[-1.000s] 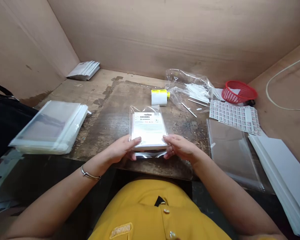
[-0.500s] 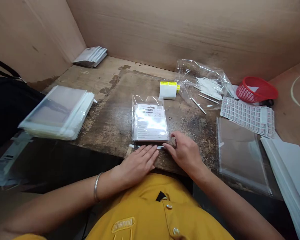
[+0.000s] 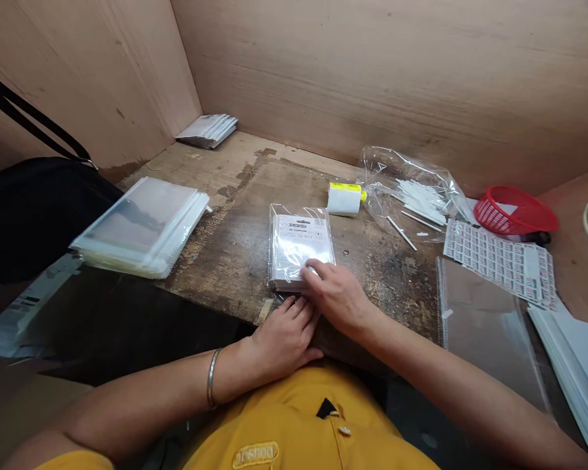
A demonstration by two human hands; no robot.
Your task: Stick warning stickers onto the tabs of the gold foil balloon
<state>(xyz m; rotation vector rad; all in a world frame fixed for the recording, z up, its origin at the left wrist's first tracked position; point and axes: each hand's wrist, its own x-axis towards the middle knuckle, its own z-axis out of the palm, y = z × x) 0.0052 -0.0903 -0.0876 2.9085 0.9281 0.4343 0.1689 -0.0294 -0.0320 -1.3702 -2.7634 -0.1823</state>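
Observation:
A clear plastic bag with a white printed card inside (image 3: 294,251) lies on top of a small stack of similar packs, near the front edge of the table. My left hand (image 3: 285,336) rests flat with fingers stretched out, just below the bag's near edge. My right hand (image 3: 340,297) is over the bag's lower right corner, its fingers bent and thumb and forefinger close together against the plastic. Whatever is between those fingertips is too small or hidden to make out. The right hand partly covers the left fingertips.
Left lies a stack of clear sleeves (image 3: 142,228), with a black bag (image 3: 29,215) beside it. White cards (image 3: 208,130) sit at the back left. A yellow-and-white label roll (image 3: 343,199), white sticks (image 3: 421,201), a red basket (image 3: 514,209) and sticker sheets (image 3: 500,258) are right.
My right hand has moved left and up from beside the bag's near edge onto its lower right corner. The left hand stays flat by the edge. The camera view has shifted slightly.

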